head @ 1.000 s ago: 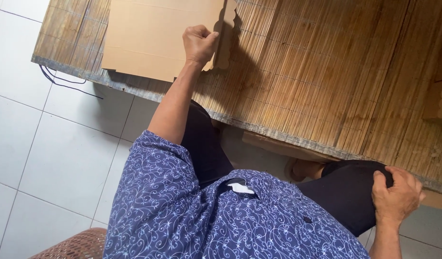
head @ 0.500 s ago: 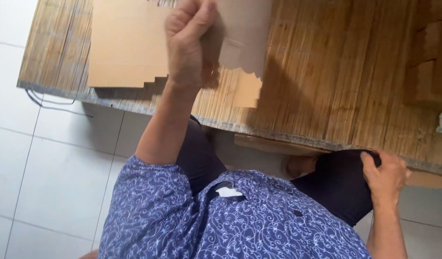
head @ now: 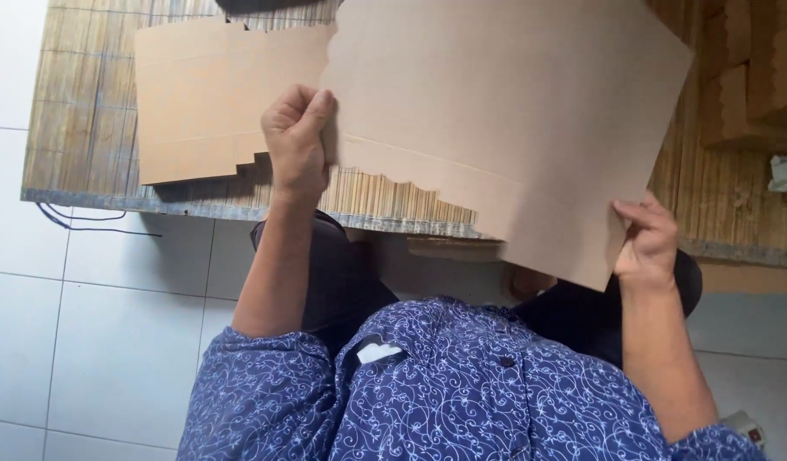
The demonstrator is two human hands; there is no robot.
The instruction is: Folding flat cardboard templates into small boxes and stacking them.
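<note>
Brown corrugated cardboard fills the upper middle of the view: a large flat cardboard sheet (head: 496, 111), with a stepped, notched lower edge, is held up in the air above the tabletop (head: 86, 154), tilted so that its right corner points down toward the person's lap.

The left hand (head: 298, 141) has its grip closed on the sheet's left edge, fingers curled into a fist around the cardboard. The right hand (head: 648, 243) has its grip pinched on the sheet's lower right corner, fingers on the near face; the thumb is hidden behind the cardboard.

Left of the held sheet, a second flat cardboard blank (head: 214, 102) lies on the tabletop, its right part covered by the held sheet and the left hand. The tabletop is covered with a slatted bamboo mat. Right of the held sheet, a stack of folded cardboard pieces (head: 752, 77) sits on the tabletop, and just below that stack a bit of crumpled white material (head: 786, 179) shows at the frame's edge.

Below the held sheet are the person's dark trousers and a blue shirt (head: 462, 393) with a white swirl pattern. A thin dark cable (head: 77, 224) trails over the white tiled floor (head: 86, 341) beneath the tabletop's left edge.
</note>
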